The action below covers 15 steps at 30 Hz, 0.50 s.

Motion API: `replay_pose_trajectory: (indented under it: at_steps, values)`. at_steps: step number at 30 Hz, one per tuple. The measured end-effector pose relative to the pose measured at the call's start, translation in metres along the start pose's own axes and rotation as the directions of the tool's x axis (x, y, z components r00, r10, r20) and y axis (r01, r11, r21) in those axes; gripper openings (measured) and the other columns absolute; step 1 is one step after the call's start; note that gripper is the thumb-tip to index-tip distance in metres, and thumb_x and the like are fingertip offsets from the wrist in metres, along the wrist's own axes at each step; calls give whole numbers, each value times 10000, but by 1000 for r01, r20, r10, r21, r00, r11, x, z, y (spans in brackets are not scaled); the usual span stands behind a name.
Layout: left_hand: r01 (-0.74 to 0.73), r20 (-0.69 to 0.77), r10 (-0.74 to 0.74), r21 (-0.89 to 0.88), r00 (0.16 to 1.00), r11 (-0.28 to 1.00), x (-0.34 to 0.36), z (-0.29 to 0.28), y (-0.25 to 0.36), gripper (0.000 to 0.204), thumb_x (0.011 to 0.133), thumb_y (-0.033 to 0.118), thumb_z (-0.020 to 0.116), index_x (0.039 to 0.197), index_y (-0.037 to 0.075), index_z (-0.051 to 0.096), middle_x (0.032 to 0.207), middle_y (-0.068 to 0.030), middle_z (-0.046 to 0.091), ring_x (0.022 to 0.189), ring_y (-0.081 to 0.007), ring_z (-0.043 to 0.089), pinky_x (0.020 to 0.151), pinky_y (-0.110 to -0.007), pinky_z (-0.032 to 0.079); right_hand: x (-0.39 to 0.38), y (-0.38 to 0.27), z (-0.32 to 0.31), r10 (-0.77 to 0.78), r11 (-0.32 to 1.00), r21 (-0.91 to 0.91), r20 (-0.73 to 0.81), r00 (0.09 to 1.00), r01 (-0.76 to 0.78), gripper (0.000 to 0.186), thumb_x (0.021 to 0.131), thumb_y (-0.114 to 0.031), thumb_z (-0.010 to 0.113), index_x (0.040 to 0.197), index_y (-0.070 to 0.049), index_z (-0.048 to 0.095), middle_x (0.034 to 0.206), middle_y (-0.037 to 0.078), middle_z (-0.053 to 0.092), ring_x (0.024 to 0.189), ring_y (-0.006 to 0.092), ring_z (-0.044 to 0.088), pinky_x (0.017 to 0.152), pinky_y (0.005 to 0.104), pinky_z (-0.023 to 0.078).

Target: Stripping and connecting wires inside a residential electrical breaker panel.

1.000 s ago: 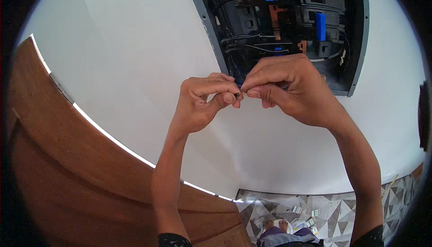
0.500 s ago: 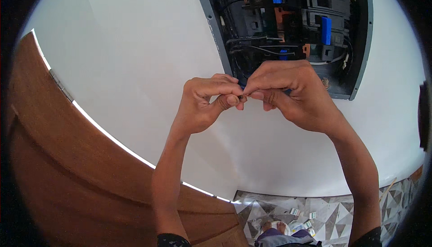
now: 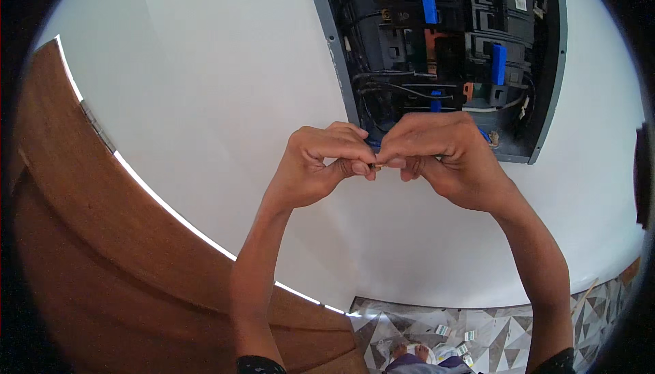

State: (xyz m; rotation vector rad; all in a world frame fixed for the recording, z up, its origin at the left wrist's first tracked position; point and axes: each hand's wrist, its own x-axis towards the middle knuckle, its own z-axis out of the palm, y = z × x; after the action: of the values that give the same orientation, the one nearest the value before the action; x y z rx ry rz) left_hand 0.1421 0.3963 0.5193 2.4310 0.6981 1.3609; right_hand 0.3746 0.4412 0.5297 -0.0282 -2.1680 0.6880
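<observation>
Left hand [image 3: 321, 166] and right hand [image 3: 440, 156] pinched together on a small wire end [image 3: 377, 166], just below open breaker panel [image 3: 443, 53] on white wall [image 3: 225, 67].

Small, pale tan item [image 3: 377, 167], pinched between fingertips of left hand [image 3: 321, 166] and right hand [image 3: 440, 159], almost wholly hidden; only a sliver visible where thumbs meet, kind and shape impossible to tell. Held in mid-air, just below lower left corner of open electrical panel [image 3: 443, 53], in front of white wall. Both hands curled, knuckles up, fingertips touching around it, thumbs pressed together at centre.
</observation>
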Motion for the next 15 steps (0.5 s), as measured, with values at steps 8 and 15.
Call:
replay_pose_trajectory:
  at_steps: [8,15]
  values:
    - [-14,21,12,79,1000,997,-1,1,3,274,743,-149,662,897,57,756,722,-55,721,710,-172,670,968,-392,451,-3,2,0,-33,999,-28,44,998,35,380,759,210,598,997,-46,746,909,90,694,761,163,673,633,275,581]
    - [-24,64,17,105,998,994,1,0,5,304,731,-162,639,896,64,759,739,-49,730,732,-168,669,975,-390,446,-6,4,4,-134,983,-131,-7,991,132,351,741,205,615,974,-29,735,865,84,688,766,180,673,629,280,575]
